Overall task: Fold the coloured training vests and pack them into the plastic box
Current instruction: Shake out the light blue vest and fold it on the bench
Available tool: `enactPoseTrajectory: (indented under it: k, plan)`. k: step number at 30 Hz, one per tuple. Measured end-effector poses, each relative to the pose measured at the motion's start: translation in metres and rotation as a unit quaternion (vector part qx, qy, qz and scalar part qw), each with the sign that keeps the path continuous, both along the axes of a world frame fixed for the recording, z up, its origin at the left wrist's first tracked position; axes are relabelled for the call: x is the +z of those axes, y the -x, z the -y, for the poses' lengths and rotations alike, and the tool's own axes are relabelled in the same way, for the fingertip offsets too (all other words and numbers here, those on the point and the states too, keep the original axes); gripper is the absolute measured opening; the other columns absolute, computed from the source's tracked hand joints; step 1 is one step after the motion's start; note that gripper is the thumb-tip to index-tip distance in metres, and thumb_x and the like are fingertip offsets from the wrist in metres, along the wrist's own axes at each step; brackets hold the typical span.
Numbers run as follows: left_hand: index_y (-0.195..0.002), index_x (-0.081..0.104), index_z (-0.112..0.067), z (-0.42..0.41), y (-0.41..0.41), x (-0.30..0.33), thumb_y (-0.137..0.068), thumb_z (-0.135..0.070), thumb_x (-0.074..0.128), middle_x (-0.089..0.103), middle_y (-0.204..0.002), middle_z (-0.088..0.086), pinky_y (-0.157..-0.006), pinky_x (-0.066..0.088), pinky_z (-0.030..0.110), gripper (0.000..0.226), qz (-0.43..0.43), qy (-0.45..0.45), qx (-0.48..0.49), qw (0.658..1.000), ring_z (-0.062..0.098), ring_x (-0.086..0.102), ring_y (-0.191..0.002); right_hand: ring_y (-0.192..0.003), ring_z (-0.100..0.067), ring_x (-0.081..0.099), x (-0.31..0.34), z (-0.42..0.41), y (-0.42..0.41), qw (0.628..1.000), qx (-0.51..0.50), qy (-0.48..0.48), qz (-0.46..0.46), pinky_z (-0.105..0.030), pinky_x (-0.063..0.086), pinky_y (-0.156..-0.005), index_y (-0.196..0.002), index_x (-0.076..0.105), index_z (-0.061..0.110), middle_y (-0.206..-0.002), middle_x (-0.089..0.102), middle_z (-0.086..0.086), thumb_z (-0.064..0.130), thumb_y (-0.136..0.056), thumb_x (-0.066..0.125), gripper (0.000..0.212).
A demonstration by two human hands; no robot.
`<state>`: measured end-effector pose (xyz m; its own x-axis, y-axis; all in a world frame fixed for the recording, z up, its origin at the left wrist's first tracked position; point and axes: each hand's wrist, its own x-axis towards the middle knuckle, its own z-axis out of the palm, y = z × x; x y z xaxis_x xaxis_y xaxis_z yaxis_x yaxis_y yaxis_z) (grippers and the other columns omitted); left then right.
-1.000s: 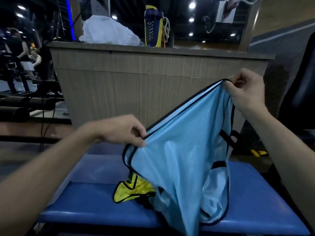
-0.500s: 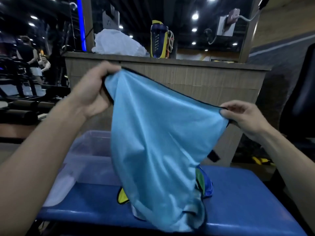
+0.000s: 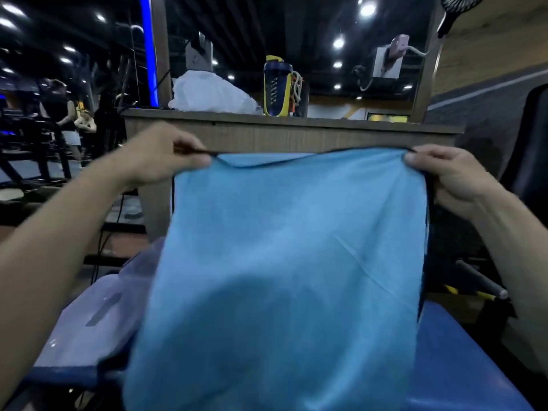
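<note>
A light blue training vest (image 3: 281, 262) with black trim hangs spread wide in front of me, held up by its top edge. My left hand (image 3: 160, 157) pinches the top left corner and my right hand (image 3: 444, 176) pinches the top right corner, both at about the same height. The clear plastic box (image 3: 98, 315) stands on the blue bench (image 3: 462, 366) at the lower left, partly hidden behind the vest. Other vests on the bench are hidden by the blue one.
A wooden counter (image 3: 296, 132) stands just beyond the bench, with a white bag (image 3: 210, 93) and a blue-and-yellow bottle (image 3: 277, 86) on top. Gym machines and a person (image 3: 59, 114) are at the far left. A dark seat (image 3: 530, 143) rises at the right.
My left hand came down and my right hand rose, so the vest's top edge is now level and stretched wide. The vest now covers the yellow and other vests on the bench.
</note>
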<state>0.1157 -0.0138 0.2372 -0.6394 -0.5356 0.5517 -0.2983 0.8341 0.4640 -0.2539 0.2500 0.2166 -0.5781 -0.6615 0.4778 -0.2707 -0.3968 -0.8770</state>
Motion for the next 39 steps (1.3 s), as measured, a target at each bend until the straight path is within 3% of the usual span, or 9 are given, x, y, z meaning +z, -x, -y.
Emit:
enactPoseTrajectory:
  k: [5,9,13,18,21,24,29,34,39]
  plan:
    - [-0.093,0.079,-0.021,0.027,0.019,-0.049,-0.088,-0.022,0.077,0.076,-0.088,-0.006,-0.071,0.041,0.021,0.005,0.095,0.159,0.049,0.981,0.011,0.067,-0.083,-0.079,-0.013,0.066,-0.032,0.017,0.007,0.977,-0.124,-0.079,-0.152,-0.018,0.056,-0.074,-0.081,0.073,0.011,-0.081,0.074,-0.001,-0.001,-0.08,0.08,0.014]
    - [-0.093,0.08,-0.014,0.034,0.031,-0.076,-0.086,-0.016,0.079,0.077,-0.093,0.003,-0.075,0.039,0.023,0.008,0.073,0.164,0.063,0.982,0.016,0.066,-0.084,-0.084,-0.026,0.069,-0.056,0.024,0.017,0.95,-0.148,-0.138,-0.237,-0.028,0.057,-0.08,-0.076,0.071,0.011,-0.085,0.074,-0.011,-0.006,-0.08,0.079,0.019]
    - [-0.079,0.078,-0.011,0.041,0.04,-0.097,-0.077,-0.01,0.082,0.07,-0.074,-0.002,-0.065,0.038,0.015,0.004,0.048,0.144,0.091,0.984,0.017,0.066,-0.072,-0.093,-0.022,0.072,-0.074,0.026,0.025,0.918,-0.144,-0.2,-0.311,-0.041,0.057,-0.09,-0.081,0.078,0.021,-0.086,0.077,0.003,0.002,-0.084,0.078,0.02]
    - [-0.072,0.076,-0.019,0.051,0.041,-0.11,-0.077,-0.019,0.087,0.066,-0.064,-0.014,-0.057,0.038,0.006,0.012,0.005,0.007,0.096,0.995,-0.002,0.058,-0.06,-0.091,-0.015,0.072,-0.083,0.029,0.025,0.947,-0.093,-0.203,-0.229,-0.028,0.056,-0.085,-0.09,0.08,0.016,-0.091,0.078,0.001,0.004,-0.087,0.075,0.013]
    - [-0.082,0.078,-0.015,0.057,0.039,-0.114,-0.081,-0.016,0.084,0.076,-0.074,-0.006,-0.079,0.053,0.024,0.006,-0.055,-0.163,0.013,0.985,0.009,0.067,-0.072,-0.083,-0.02,0.069,-0.085,0.028,0.024,0.972,-0.036,-0.197,-0.123,-0.024,0.059,-0.071,-0.091,0.075,0.006,-0.086,0.076,-0.007,0.011,-0.084,0.076,0.009]
    - [-0.099,0.075,0.002,0.06,0.037,-0.116,-0.088,-0.008,0.075,0.075,-0.093,0.014,-0.09,0.052,0.035,0.014,-0.12,-0.284,-0.038,0.951,0.02,0.065,-0.087,-0.08,-0.016,0.067,-0.087,0.025,0.025,0.978,0.001,-0.207,-0.021,-0.031,0.055,-0.076,-0.089,0.071,0.008,-0.086,0.072,-0.005,0.025,-0.078,0.076,0.022]
    - [-0.101,0.073,-0.003,0.062,0.041,-0.119,-0.09,-0.006,0.071,0.073,-0.085,0.008,-0.067,0.056,0.02,0.011,-0.124,-0.337,-0.058,0.931,0.017,0.065,-0.08,-0.072,-0.017,0.059,-0.098,0.033,0.025,0.979,0.004,-0.201,0.044,-0.032,0.045,-0.071,-0.07,0.059,0.013,-0.075,0.062,-0.005,0.018,-0.081,0.077,0.022]
    - [-0.101,0.076,-0.017,0.067,0.038,-0.118,-0.083,-0.007,0.081,0.077,-0.089,0.003,-0.075,0.056,0.017,0.021,0.002,-0.244,-0.053,0.968,0.009,0.071,-0.081,-0.079,-0.018,0.066,-0.106,0.036,0.026,0.968,-0.058,-0.242,-0.012,-0.036,0.054,-0.076,-0.078,0.06,0.01,-0.079,0.07,-0.007,0.007,-0.083,0.079,0.02]
    - [-0.085,0.078,-0.02,0.061,0.038,-0.119,-0.081,-0.019,0.086,0.076,-0.077,0.004,-0.061,0.052,0.016,0.009,0.2,-0.129,-0.008,0.971,0.009,0.065,-0.066,-0.076,-0.02,0.067,-0.113,0.037,0.03,0.961,-0.103,-0.225,-0.12,-0.032,0.058,-0.071,-0.089,0.063,-0.005,-0.083,0.07,-0.015,0.007,-0.082,0.081,0.023]
